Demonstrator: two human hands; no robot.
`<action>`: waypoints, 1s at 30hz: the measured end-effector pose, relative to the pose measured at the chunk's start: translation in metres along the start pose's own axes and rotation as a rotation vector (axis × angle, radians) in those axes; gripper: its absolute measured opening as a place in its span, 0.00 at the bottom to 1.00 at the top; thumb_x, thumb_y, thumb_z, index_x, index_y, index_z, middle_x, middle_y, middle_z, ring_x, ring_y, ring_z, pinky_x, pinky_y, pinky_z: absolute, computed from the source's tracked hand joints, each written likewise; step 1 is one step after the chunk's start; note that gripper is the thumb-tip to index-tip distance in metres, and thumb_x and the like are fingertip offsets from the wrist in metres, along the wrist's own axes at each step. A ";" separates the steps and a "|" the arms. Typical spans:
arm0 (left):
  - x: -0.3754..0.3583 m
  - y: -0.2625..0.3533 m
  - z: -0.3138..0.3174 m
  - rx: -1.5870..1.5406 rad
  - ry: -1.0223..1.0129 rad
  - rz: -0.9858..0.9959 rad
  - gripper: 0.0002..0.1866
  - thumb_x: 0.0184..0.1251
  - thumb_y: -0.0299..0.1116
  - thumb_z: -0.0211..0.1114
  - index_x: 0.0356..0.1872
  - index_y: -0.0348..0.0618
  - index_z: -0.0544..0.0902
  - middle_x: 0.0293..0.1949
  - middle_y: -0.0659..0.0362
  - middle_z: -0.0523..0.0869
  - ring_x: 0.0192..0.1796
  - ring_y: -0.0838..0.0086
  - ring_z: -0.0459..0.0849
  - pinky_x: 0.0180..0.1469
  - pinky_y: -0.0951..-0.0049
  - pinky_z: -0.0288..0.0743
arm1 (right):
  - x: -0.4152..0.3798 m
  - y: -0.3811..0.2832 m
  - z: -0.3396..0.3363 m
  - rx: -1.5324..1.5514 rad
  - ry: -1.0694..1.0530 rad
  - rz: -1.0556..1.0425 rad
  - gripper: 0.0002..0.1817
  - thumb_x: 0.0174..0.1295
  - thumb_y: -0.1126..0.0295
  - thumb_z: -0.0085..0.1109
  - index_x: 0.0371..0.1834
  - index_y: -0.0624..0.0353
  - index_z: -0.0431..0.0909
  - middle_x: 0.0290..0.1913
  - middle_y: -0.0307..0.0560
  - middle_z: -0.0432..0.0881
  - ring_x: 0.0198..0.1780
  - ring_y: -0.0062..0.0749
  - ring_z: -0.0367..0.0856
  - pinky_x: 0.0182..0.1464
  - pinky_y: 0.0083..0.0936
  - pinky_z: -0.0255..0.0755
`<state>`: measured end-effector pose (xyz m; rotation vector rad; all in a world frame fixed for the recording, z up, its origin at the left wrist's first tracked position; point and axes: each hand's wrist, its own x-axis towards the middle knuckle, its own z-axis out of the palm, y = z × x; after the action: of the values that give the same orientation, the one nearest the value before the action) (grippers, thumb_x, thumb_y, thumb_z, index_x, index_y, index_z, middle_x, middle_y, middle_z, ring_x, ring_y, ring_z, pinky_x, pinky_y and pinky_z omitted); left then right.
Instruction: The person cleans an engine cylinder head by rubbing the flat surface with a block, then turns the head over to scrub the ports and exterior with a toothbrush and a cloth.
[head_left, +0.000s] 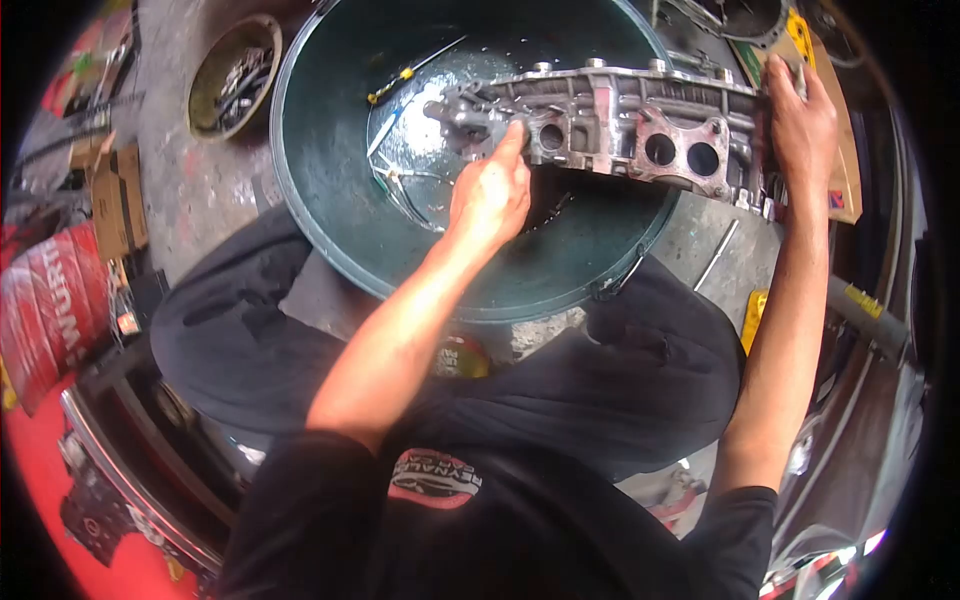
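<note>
A grey metal engine cylinder head [610, 130] lies lengthwise over a dark green round tub [330, 215], its ports facing up towards me. My left hand [490, 195] is closed at its left end, one digit pressed along the metal; the other fingers are partly hidden. At the opposite end, past the tub's right rim, my right hand [802, 120] grips the casting with fingers wrapped round its edge. Down in the tub, wet and shiny, are a thin tool with a yellow part [405, 75] and several slender pieces.
A round container [235, 80] of metal parts stands at the upper left. Cardboard boxes [118, 200] and a red bag [55, 300] lie left. Near the tub's right side, a metal rod [716, 255] rests on the floor. My crossed legs [640, 390] flank the tub's near side.
</note>
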<state>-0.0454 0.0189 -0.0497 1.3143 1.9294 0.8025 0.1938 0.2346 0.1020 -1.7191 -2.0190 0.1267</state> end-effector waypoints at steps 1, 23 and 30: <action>0.008 0.002 0.002 0.009 -0.020 0.105 0.29 0.69 0.28 0.54 0.73 0.45 0.69 0.34 0.34 0.83 0.39 0.40 0.85 0.41 0.52 0.79 | 0.003 0.005 0.003 -0.010 0.004 -0.004 0.29 0.66 0.45 0.61 0.57 0.59 0.83 0.45 0.59 0.89 0.49 0.47 0.87 0.53 0.34 0.75; 0.039 -0.030 0.027 -0.088 -0.073 0.262 0.27 0.73 0.25 0.51 0.74 0.41 0.70 0.25 0.63 0.78 0.25 0.82 0.74 0.32 0.75 0.75 | -0.012 -0.034 -0.017 0.204 0.074 0.075 0.15 0.64 0.61 0.57 0.36 0.65 0.80 0.32 0.64 0.82 0.38 0.56 0.83 0.42 0.42 0.74; -0.021 -0.044 0.001 0.236 -0.175 0.255 0.35 0.66 0.24 0.56 0.76 0.58 0.65 0.26 0.39 0.81 0.31 0.42 0.84 0.38 0.48 0.76 | -0.012 -0.023 -0.004 0.195 0.109 0.013 0.14 0.64 0.61 0.57 0.35 0.65 0.80 0.31 0.63 0.82 0.37 0.54 0.84 0.42 0.42 0.74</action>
<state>-0.0622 -0.0141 -0.0809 1.7393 1.7799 0.5674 0.1754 0.2179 0.1108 -1.5829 -1.8527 0.2216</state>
